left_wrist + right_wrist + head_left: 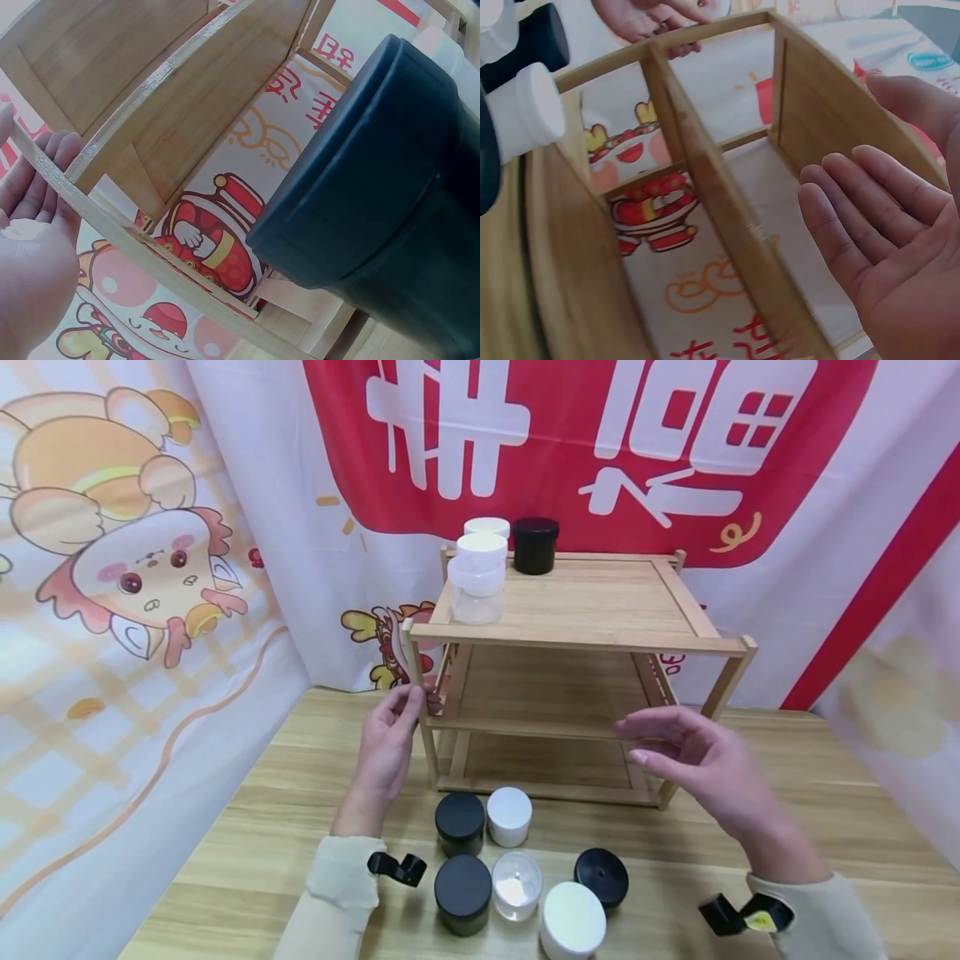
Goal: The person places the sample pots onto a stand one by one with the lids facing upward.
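Observation:
A three-tier wooden shelf rack (600, 602) stands on the table. My left hand (390, 731) is at its left front post, with the thumb on one side and the fingers (52, 161) reaching behind the wood, holding it. My right hand (693, 756) hovers before the rack's right side, its palm bare and its fingers (847, 202) gently bent, apart from the wood. Up on the top board, at its left, sit a clear jar (476, 593), white jars (487, 531) and a black jar (535, 545). Both lower boards hold nothing visible.
In front of the rack, several jars stand on the wooden table (255, 852): black ones (462, 889), white ones (572, 914) and a clear one (517, 883). A low black jar or lid (601, 875) is beside them. Printed cloth (247, 460) hangs behind and at both sides.

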Tool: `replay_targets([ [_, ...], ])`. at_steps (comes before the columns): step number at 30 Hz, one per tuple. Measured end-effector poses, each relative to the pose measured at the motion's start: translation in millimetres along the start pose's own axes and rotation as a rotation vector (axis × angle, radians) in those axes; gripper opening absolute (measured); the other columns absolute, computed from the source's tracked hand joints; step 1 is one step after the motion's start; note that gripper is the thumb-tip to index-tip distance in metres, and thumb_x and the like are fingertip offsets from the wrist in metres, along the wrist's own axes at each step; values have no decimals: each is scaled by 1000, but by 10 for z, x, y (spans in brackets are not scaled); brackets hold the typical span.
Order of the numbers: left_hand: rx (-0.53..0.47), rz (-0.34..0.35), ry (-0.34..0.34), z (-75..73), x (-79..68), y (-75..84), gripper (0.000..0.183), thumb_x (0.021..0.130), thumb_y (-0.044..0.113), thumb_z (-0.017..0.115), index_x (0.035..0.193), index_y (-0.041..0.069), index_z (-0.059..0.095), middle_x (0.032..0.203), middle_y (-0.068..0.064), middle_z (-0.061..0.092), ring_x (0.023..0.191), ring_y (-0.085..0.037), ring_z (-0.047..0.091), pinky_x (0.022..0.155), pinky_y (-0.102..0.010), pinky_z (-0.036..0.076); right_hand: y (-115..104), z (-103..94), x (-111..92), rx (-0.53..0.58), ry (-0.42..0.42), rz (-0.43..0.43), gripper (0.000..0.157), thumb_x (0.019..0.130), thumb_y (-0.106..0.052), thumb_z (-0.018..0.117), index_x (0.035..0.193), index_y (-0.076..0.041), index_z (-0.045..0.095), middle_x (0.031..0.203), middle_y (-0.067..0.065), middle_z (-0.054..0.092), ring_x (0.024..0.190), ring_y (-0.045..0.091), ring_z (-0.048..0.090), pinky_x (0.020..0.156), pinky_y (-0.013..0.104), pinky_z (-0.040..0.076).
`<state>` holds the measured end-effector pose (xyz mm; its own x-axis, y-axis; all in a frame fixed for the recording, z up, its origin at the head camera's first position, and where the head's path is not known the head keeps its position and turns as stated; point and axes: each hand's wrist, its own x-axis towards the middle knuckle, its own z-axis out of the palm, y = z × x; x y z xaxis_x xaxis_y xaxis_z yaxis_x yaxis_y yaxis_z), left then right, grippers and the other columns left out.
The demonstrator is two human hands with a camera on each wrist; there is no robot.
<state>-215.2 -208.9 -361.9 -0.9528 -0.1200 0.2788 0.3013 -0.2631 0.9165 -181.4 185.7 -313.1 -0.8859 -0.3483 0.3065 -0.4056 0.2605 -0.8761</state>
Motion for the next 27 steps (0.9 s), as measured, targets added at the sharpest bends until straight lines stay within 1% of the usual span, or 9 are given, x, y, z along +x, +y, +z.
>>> replay_targets([
  [4,-3,9,-5,3,4,-7,33,113,23,58,133,-3,62,125,0,66,120,-15,62,118,-25,47,131,35,-21,34,-23,-5,41,101,-6,75,140,-2,62,132,-3,75,117,10,75,93,23,63],
  [7,-3,14,-10,2,6,-9,34,113,23,57,133,-4,60,126,-2,65,120,-15,63,119,-25,46,235,51,-34,93,-57,-21,42,100,0,74,139,1,61,132,0,75,116,10,75,93,25,63],
  [9,-3,14,-11,-1,5,-9,31,113,23,58,132,-1,62,126,-2,65,120,-15,62,118,-25,46,297,64,-41,125,-80,-31,43,98,4,74,139,3,60,133,2,75,117,11,76,94,26,64],
  [13,2,11,-6,-5,4,-14,28,113,24,58,130,3,64,125,0,65,121,-15,62,118,-25,46,402,96,-59,132,-117,-48,44,98,5,74,139,3,60,134,4,75,117,12,75,94,27,64],
  [17,2,11,0,0,4,-28,27,113,24,58,128,3,65,127,-1,65,121,-15,61,118,-25,46,495,123,-85,150,-142,-52,46,96,7,74,140,6,59,135,4,74,117,13,75,94,28,64],
  [20,-7,10,4,-1,2,-34,27,113,23,58,129,2,64,129,-5,65,120,-15,63,118,-26,46,546,138,-106,157,-160,-34,48,96,6,75,141,5,58,136,3,74,118,12,74,95,29,64],
  [23,-11,3,9,-6,0,-36,26,113,22,58,129,2,65,132,-8,64,120,-15,63,118,-27,47,577,144,-121,147,-178,-15,50,96,4,76,143,3,58,139,9,72,121,11,73,97,29,63],
  [24,-7,2,8,-6,0,-33,26,113,23,58,129,3,64,133,-8,64,120,-15,63,118,-27,47,584,144,-124,145,-185,-12,51,96,3,76,143,2,57,140,13,71,122,12,73,98,30,63],
  [27,5,4,0,-7,8,-22,29,113,24,57,130,2,63,133,-7,63,121,-15,62,119,-28,45,596,141,-128,124,-201,-5,51,96,1,77,144,-1,58,141,22,68,124,16,73,100,31,63],
])
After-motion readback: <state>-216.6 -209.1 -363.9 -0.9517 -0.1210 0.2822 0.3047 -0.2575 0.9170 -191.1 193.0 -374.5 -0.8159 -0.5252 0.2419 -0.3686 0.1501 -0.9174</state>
